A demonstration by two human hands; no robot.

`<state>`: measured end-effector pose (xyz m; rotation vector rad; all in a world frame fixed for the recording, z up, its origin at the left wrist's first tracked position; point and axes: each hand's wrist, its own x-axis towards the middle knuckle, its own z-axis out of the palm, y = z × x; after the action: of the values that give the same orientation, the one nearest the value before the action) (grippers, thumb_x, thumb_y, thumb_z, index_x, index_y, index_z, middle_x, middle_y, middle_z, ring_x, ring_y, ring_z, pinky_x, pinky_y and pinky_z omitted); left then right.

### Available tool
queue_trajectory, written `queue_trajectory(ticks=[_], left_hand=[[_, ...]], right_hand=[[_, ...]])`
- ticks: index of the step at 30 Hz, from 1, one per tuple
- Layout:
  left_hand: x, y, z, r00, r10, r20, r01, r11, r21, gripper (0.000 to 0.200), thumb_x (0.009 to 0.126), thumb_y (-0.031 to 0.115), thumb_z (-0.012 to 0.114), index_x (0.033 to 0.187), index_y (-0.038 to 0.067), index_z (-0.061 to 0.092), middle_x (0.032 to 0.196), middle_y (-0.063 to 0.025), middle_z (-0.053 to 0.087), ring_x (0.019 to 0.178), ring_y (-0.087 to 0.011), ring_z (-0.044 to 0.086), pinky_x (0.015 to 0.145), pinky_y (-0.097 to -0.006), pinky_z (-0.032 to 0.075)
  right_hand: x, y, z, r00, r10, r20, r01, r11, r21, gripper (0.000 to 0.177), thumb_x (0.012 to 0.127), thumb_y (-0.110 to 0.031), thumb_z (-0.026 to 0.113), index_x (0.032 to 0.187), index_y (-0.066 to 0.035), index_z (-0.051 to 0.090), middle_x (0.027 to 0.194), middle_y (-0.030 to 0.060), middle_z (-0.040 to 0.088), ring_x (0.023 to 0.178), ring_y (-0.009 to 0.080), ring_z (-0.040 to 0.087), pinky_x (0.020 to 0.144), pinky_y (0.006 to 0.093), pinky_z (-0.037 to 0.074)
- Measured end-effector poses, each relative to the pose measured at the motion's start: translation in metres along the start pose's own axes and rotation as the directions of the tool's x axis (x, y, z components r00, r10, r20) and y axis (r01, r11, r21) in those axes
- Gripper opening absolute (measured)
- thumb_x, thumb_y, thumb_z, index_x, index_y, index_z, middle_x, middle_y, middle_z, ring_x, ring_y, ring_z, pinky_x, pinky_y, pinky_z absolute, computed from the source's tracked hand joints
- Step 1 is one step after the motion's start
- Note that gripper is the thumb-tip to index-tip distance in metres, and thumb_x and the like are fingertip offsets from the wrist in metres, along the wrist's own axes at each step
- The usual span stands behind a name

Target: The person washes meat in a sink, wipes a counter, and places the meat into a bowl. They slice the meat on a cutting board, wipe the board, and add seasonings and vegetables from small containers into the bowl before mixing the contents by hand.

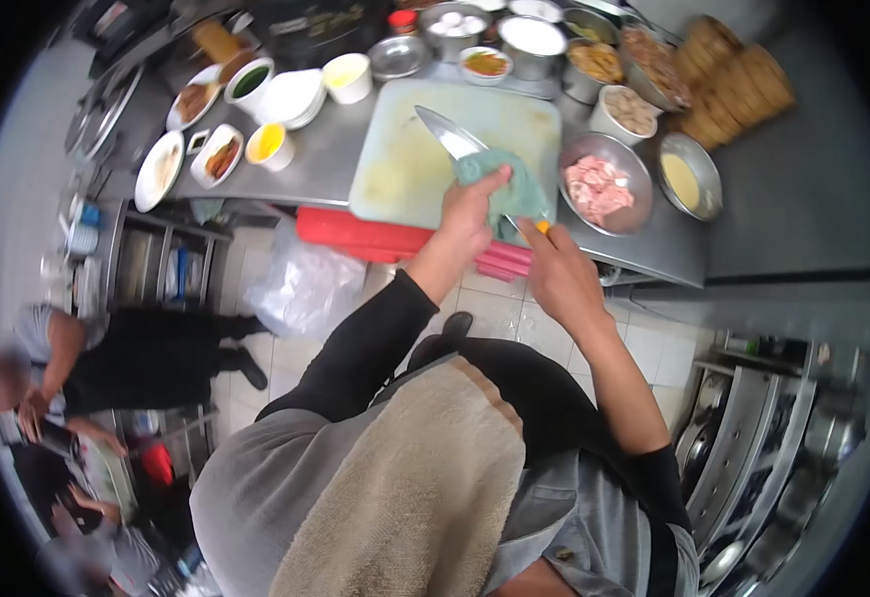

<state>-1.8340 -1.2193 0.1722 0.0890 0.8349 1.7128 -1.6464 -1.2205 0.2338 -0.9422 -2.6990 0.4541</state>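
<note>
My right hand (559,271) is closed around the yellow handle of a kitchen knife (443,129). The blade points up and to the left over a pale cutting board (385,149) that has yellowish stains. In my left hand (472,214) is a green cloth (505,179), folded over the middle of the blade with my thumb on top. The cloth hides part of the blade. To the right of the board stands a metal bowl (644,189) with pieces of raw pink meat (597,189) in it.
Bowls and tubs line the counter's back, including a container of eggs (455,22). Left of the board are stacked white plates (292,98) and a cup of yellow liquid (270,146). A bowl of pale liquid (681,184) sits right. Co-workers (136,353) are at the left.
</note>
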Motion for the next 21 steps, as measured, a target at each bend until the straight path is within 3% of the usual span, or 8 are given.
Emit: queue_trajectory(ticks=[3, 6, 9, 12, 15, 16, 18, 21], left_hand=[[0.001, 0.057, -0.044, 0.947, 0.124, -0.296, -0.106, 0.992, 0.075, 0.036, 0.088, 0.025, 0.076, 0.115, 0.006, 0.063, 0.111, -0.0063, 0.064, 0.098, -0.0219, 0.063, 0.084, -0.041, 0.052], [-0.005, 0.133, -0.127, 0.914, 0.34, -0.221, -0.3, 0.934, 0.196, 0.035, 0.09, 0.028, 0.072, 0.119, 0.01, 0.062, 0.104, -0.0052, 0.066, 0.091, -0.0206, 0.066, 0.081, -0.0392, 0.055], [0.02, 0.189, -0.183, 0.832, 0.467, -0.299, -0.156, 0.715, 0.682, 0.04, 0.082, 0.018, 0.078, 0.117, 0.005, 0.065, 0.101, -0.0063, 0.068, 0.087, -0.0194, 0.068, 0.074, -0.0366, 0.056], [0.062, 0.194, -0.203, 0.866, 0.456, -0.204, -0.146, 0.621, 0.77, 0.055, 0.078, 0.027, 0.081, 0.123, 0.001, 0.063, 0.109, -0.0106, 0.067, 0.095, -0.0221, 0.067, 0.083, -0.0376, 0.054], [0.111, 0.173, -0.254, 0.862, 0.491, -0.128, 0.074, 0.129, 0.989, 0.079, 0.076, 0.041, 0.083, 0.134, -0.005, 0.055, 0.121, -0.0218, 0.062, 0.114, -0.0291, 0.06, 0.103, -0.0418, 0.043], [0.109, 0.166, -0.244, 0.867, 0.486, -0.112, 0.059, 0.123, 0.991, 0.079, 0.076, 0.041, 0.083, 0.134, -0.005, 0.055, 0.121, -0.0218, 0.062, 0.114, -0.0291, 0.06, 0.103, -0.0418, 0.043], [0.095, 0.144, -0.211, 0.535, 0.783, 0.317, -0.016, -0.366, 0.93, 0.075, 0.079, 0.042, 0.081, 0.132, -0.006, 0.057, 0.122, -0.0234, 0.062, 0.113, -0.0307, 0.06, 0.102, -0.0434, 0.044], [0.055, 0.1, -0.128, 0.688, 0.687, 0.234, -0.249, -0.08, 0.965, 0.049, 0.088, 0.029, 0.075, 0.122, -0.005, 0.064, 0.112, -0.0159, 0.067, 0.102, -0.0244, 0.063, 0.095, -0.0362, 0.047]], right_hand=[[-0.03, 0.014, -0.005, 0.996, -0.071, 0.059, 0.068, 0.996, 0.051, 0.054, 0.084, -0.002, 0.06, 0.136, -0.015, 0.058, 0.101, 0.0148, 0.058, 0.093, 0.0354, 0.063, 0.075, 0.0446, 0.054], [-0.064, 0.057, -0.012, 0.967, -0.083, 0.243, 0.007, 0.954, 0.301, 0.065, 0.081, -0.001, 0.063, 0.142, -0.023, 0.054, 0.101, 0.0147, 0.059, 0.095, 0.035, 0.063, 0.078, 0.0441, 0.054], [-0.049, 0.083, 0.017, 0.994, -0.011, 0.112, -0.02, 0.964, 0.266, 0.059, 0.083, -0.004, 0.061, 0.14, -0.02, 0.055, 0.109, 0.0165, 0.061, 0.099, 0.037, 0.063, 0.084, 0.0452, 0.053], [0.018, 0.079, 0.059, 0.998, 0.053, -0.014, -0.047, 0.957, 0.287, 0.045, 0.085, -0.007, 0.059, 0.129, -0.015, 0.06, 0.115, 0.0167, 0.063, 0.102, 0.0382, 0.063, 0.088, 0.0462, 0.051], [0.062, 0.08, 0.106, 0.995, 0.087, -0.051, -0.072, 0.967, 0.244, 0.039, 0.086, -0.006, 0.058, 0.124, -0.012, 0.062, 0.113, 0.0163, 0.063, 0.1, 0.0387, 0.063, 0.087, 0.0459, 0.051], [0.068, 0.082, 0.115, 0.988, 0.035, -0.149, -0.016, 0.992, 0.128, 0.036, 0.085, -0.008, 0.06, 0.121, -0.01, 0.063, 0.111, 0.0166, 0.063, 0.098, 0.0386, 0.063, 0.085, 0.0458, 0.051], [0.074, 0.089, 0.114, 0.969, -0.024, -0.245, 0.026, 1.0, 0.004, 0.032, 0.085, -0.01, 0.062, 0.117, -0.008, 0.064, 0.11, 0.0169, 0.063, 0.095, 0.0385, 0.063, 0.084, 0.0457, 0.051], [0.033, 0.109, 0.091, 0.722, 0.602, -0.343, -0.321, 0.729, 0.604, 0.033, 0.089, -0.025, 0.068, 0.113, -0.004, 0.06, 0.104, 0.014, 0.063, 0.088, 0.0316, 0.065, 0.077, 0.043, 0.052]])
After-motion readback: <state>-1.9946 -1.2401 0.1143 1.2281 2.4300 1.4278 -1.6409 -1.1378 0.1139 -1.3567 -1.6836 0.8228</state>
